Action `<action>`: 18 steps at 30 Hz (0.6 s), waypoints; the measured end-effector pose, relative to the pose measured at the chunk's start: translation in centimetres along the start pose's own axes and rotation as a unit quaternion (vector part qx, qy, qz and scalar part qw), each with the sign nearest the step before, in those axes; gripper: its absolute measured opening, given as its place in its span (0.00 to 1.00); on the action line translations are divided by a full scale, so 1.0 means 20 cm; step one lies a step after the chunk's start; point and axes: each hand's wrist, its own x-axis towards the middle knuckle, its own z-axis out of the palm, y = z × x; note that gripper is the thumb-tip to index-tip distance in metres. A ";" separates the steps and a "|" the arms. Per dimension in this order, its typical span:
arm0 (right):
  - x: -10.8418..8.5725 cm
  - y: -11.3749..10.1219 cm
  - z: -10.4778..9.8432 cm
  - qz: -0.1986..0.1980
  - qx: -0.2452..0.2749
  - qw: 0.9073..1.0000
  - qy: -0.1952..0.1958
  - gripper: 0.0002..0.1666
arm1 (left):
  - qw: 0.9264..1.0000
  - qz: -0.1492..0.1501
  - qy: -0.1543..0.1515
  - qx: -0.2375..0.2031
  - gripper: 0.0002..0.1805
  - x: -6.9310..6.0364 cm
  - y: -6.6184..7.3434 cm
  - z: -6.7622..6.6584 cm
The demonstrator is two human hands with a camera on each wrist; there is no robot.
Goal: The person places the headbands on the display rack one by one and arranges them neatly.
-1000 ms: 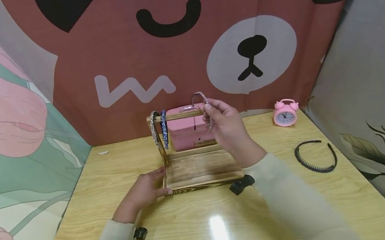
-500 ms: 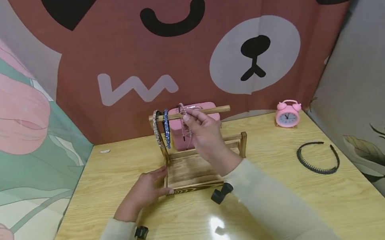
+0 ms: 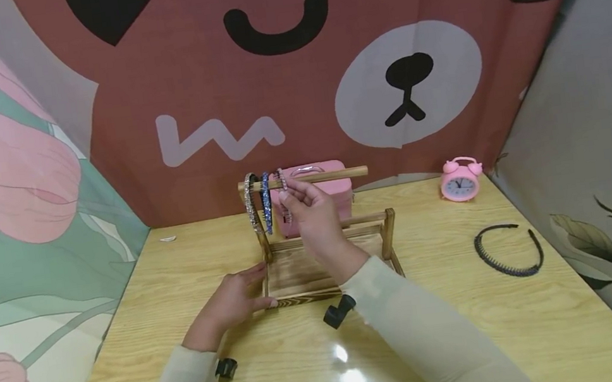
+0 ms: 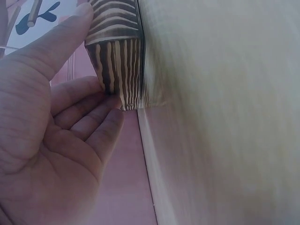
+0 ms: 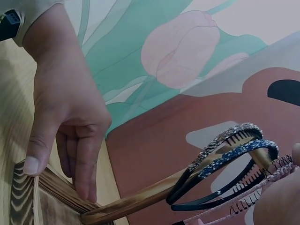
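Note:
A wooden headband stand [image 3: 293, 275] with a tray base and a top rod [image 3: 341, 174] stands on the table. My left hand [image 3: 230, 303] holds the tray's left end, thumb at the front corner and fingers along the side. On the rod's left part hang a silver rhinestone headband [image 3: 251, 205] and a blue glittery headband [image 3: 267, 203]. My right hand [image 3: 320, 222] pinches a pink toothed headband [image 3: 282, 178] that hangs over the rod, just right of the blue one. The hand partly hides it. In the right wrist view, the blue headband [image 5: 234, 154] shows its teeth.
A pink case [image 3: 334, 189] stands behind the rack. At the back right is a pink alarm clock [image 3: 460, 186]. A black toothed headband [image 3: 489, 261] lies on the right of the table. A small white piece [image 3: 168, 239] lies at the back left.
My right hand has moved left along the rod with the pink headband, from its right end to beside the blue headband. The left hand keeps its place on the stand.

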 end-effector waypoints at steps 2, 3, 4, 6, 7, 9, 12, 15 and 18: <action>0.00 0.01 0.00 0.003 -0.010 1.000 0.002 0.21 | 1.000 0.000 0.000 0.001 0.45 0.00 0.00 0.00; 0.00 0.01 0.00 0.005 -0.013 1.000 0.003 0.20 | 1.000 0.000 0.000 0.002 0.45 0.00 0.00 0.00; 0.01 0.02 0.00 0.006 -0.015 1.000 0.004 0.20 | 1.000 0.000 0.000 0.003 0.45 0.00 0.00 0.00; 0.01 0.03 0.00 0.007 -0.018 1.000 0.006 0.20 | 1.000 0.000 0.000 0.006 0.45 0.00 0.00 0.00; 0.01 0.03 0.00 0.007 -0.019 1.000 0.006 0.20 | 1.000 0.000 -0.001 0.007 0.45 0.00 0.00 0.00; 0.02 0.04 0.00 0.005 -0.018 1.000 0.005 0.20 | 1.000 0.001 -0.001 0.010 0.46 0.00 0.01 0.00; 0.02 0.05 0.00 -0.001 -0.016 1.000 0.003 0.20 | 1.000 0.004 -0.001 0.011 0.45 0.00 0.00 -0.01; 0.02 0.06 0.01 -0.004 -0.019 1.000 0.001 0.21 | 1.000 0.006 -0.002 0.012 0.45 0.00 0.00 -0.01; 0.03 0.07 0.01 -0.005 -0.024 1.000 0.002 0.21 | 1.000 0.009 -0.002 0.012 0.45 0.00 0.00 -0.01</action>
